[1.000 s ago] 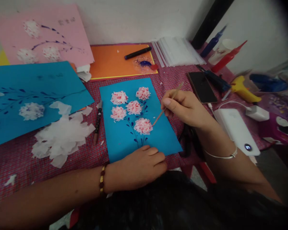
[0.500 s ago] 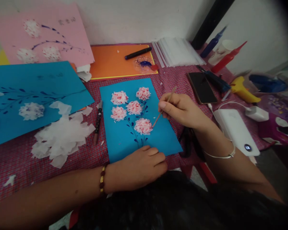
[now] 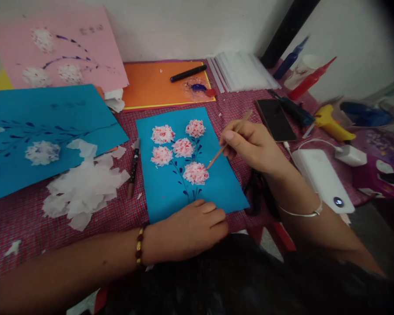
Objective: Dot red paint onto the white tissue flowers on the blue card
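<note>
The right hand's (image 3: 246, 144) fingers pinch a thin wooden stick (image 3: 217, 154), seemingly dabbing 1 round red-flecked white flower (image 3: 195, 174), needing lightness; left hand's (image 3: 187, 229) grip unclear.

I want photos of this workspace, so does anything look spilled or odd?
A blue blob and a red blob, apparently paint, sit near the orange sheet's corner: maybe a spill, maybe a makeshift palette. White scraps also lie loose on the checked cloth, looking untidy.
</note>
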{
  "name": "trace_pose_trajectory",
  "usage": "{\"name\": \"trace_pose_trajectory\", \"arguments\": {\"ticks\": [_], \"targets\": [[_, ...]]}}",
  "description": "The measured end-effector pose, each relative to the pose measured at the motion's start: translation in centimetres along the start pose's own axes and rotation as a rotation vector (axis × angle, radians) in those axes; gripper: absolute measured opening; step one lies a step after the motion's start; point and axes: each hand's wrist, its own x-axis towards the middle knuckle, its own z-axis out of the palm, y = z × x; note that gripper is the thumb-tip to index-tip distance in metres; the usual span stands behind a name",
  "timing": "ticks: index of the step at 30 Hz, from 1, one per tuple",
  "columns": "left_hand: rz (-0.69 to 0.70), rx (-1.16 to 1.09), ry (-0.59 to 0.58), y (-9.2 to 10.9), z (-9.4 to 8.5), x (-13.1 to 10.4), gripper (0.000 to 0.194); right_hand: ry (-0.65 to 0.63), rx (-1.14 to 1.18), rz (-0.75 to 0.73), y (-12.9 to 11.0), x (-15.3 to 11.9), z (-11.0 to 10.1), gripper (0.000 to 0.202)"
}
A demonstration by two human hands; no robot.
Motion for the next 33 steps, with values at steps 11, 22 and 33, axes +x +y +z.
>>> {"name": "trace_pose_trajectory", "arguments": {"ticks": [11,22,33], "targets": [[0.005,0.012,0.024,0.0,-0.3,0.2,0.005,-0.004,-0.004,-0.018,0.1,0.0,0.2,0.038],[0.005,0.007,0.012,0.0,-0.3,0.1,0.005,-0.04,-0.009,0.012,-0.2,-0.1,-0.1,0.04],[0.006,0.001,0.021,0.0,-0.2,0.1,0.005,-0.11,0.048,0.034,-0.2,-0.1,0.5,0.039]]}}
